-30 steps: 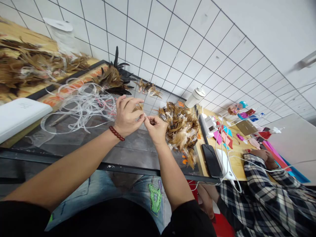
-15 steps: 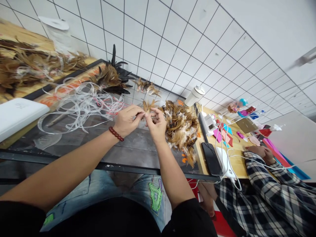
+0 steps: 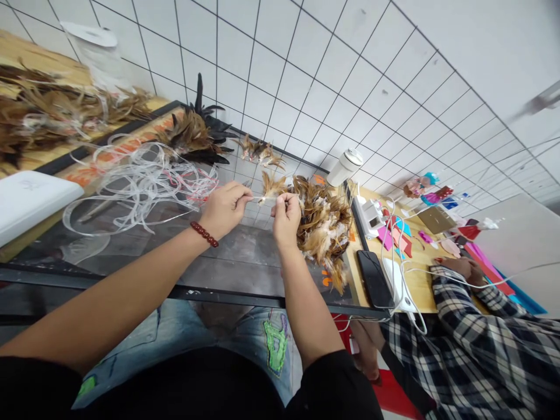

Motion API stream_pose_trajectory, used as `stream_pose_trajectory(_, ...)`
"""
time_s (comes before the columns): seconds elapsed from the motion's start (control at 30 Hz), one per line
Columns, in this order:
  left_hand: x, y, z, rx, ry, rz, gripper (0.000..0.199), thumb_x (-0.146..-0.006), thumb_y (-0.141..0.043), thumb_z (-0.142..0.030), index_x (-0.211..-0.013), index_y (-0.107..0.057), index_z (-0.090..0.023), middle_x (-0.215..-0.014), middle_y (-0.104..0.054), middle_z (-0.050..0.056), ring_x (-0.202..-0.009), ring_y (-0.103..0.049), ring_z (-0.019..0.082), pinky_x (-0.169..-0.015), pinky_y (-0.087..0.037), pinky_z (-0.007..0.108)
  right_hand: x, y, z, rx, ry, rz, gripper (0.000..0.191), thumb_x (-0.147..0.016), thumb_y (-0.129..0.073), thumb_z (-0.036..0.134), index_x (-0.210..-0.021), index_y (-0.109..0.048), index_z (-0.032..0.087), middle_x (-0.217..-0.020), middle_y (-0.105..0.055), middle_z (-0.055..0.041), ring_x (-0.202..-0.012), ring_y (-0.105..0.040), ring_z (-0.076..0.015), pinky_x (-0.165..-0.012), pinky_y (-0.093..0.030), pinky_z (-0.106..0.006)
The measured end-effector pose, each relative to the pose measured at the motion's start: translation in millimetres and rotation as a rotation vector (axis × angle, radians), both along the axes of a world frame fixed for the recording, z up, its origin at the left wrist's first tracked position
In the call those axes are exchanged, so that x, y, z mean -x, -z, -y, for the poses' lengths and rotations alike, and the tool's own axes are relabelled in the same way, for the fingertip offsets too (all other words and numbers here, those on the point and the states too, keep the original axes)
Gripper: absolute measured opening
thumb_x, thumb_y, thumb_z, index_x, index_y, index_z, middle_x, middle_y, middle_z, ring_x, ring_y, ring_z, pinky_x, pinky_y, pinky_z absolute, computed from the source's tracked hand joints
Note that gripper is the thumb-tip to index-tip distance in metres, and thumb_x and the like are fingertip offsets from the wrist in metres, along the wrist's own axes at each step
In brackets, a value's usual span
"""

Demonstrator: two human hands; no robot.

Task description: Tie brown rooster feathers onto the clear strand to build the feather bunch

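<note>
My left hand (image 3: 226, 211), with a red bead bracelet at the wrist, is closed on one end of a thin white string. My right hand (image 3: 286, 219) is closed on the other side of that string. Between the two hands a small tuft of brown feathers (image 3: 272, 185) sits on the taut string. Just right of my right hand lies a large pile of brown feathers (image 3: 326, 224). Tangled clear-white ribbon (image 3: 140, 186) lies left of my left hand. Behind the hands rests another small feather bunch (image 3: 260, 153).
A black and brown feather bundle (image 3: 196, 137) stands at the back. A white box (image 3: 37, 201) is at left. At right are a white bottle (image 3: 345, 167), a phone (image 3: 375, 280), a power strip (image 3: 399, 287) with cables, and a person in a plaid shirt.
My hands have moved apart, my right hand to the right. The string now shows stretched between them, and the feather tuft is uncovered.
</note>
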State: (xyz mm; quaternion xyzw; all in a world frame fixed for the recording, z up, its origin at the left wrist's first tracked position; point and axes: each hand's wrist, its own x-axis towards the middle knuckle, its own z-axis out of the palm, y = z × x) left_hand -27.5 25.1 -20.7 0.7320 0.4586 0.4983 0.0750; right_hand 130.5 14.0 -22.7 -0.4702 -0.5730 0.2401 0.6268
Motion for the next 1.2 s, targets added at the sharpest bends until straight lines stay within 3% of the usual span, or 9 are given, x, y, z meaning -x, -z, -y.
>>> stream_pose_trajectory(0.23,-1,3.5,-3,0.115,-0.011,-0.055,0.018,-0.085,-0.047,-0.019,-0.079,-0.064,-0.017,-0.085,-0.066,0.008,-0.084,-0.060,0.023,-0.078,-0.046,0.035,-13,3.6,-9,0.079,0.066,0.165,0.015,-0.089,-0.045,0.031,-0.082,-0.052,0.021,-0.064,-0.055,0.0034,-0.064,-0.052,-0.0138,-0.072,-0.043,-0.028)
stream_pose_trajectory(0.4,-2,-1.6,-3,0.207,-0.037,0.039,0.015,-0.083,-0.048,-0.017,-0.077,-0.062,-0.018,-0.083,-0.066,0.007,-0.085,-0.059,0.022,-0.080,-0.044,0.034,-8,1.6,-4,0.084,-0.035,0.302,0.016,-0.081,-0.060,0.034,-0.085,-0.060,0.019,-0.085,-0.061,-0.0007,-0.065,-0.050,-0.0112,-0.068,-0.044,-0.025)
stream_pose_trajectory(0.53,-2,-0.8,-5,0.329,-0.050,0.149,0.013,-0.082,-0.051,-0.021,-0.078,-0.063,-0.018,-0.075,-0.065,0.004,-0.074,-0.057,0.020,-0.073,-0.042,0.031,1,2.8,4,0.084,-0.041,0.541,0.026,-0.070,-0.075,0.043,-0.071,-0.061,0.020,-0.072,-0.059,0.0017,-0.067,-0.052,-0.0126,-0.067,-0.042,-0.025)
stream_pose_trajectory(0.7,-3,4.6,-8,0.457,-0.016,0.245,0.016,-0.081,-0.053,-0.026,-0.083,-0.066,-0.017,-0.070,-0.064,0.003,-0.064,-0.054,0.018,-0.066,-0.041,0.030,4,5.1,5,0.082,-0.010,0.671,0.016,-0.087,-0.057,0.031,-0.074,-0.063,0.022,-0.071,-0.059,0.0009,-0.069,-0.053,-0.0134,-0.068,-0.040,-0.025)
stream_pose_trajectory(0.93,-4,0.0,-2,0.399,0.093,0.078,0.015,-0.076,-0.055,-0.022,-0.065,-0.064,-0.019,-0.073,-0.065,0.006,-0.075,-0.057,0.022,-0.076,-0.042,0.034,-3,3.4,0,0.041,0.207,0.730,0.011,-0.088,-0.046,0.023,-0.081,-0.053,0.020,-0.084,-0.057,-0.0033,-0.079,-0.053,-0.0166,-0.073,-0.040,-0.027)
stream_pose_trajectory(1.1,-5,-7.0,2,0.361,0.248,0.482,0.022,-0.075,-0.061,-0.030,-0.058,-0.057,-0.018,-0.073,-0.058,0.003,-0.062,-0.048,0.013,-0.061,-0.040,0.028,3,-0.5,8,0.051,0.131,0.828,0.011,-0.085,-0.049,0.022,-0.075,-0.052,0.021,-0.077,-0.055,-0.0007,-0.074,-0.051,-0.0157,-0.071,-0.038,-0.026)
stream_pose_trajectory(1.2,-6,-12.3,6,0.511,0.434,0.732,0.025,-0.073,-0.067,-0.037,-0.062,-0.059,-0.016,-0.075,-0.059,0.003,-0.050,-0.039,0.007,-0.046,-0.030,0.024,6,-0.4,10,0.042,0.049,0.881,0.014,-0.087,-0.048,0.023,-0.074,-0.053,0.021,-0.075,-0.054,-0.0001,-0.071,-0.049,-0.0147,-0.070,-0.037,-0.026)
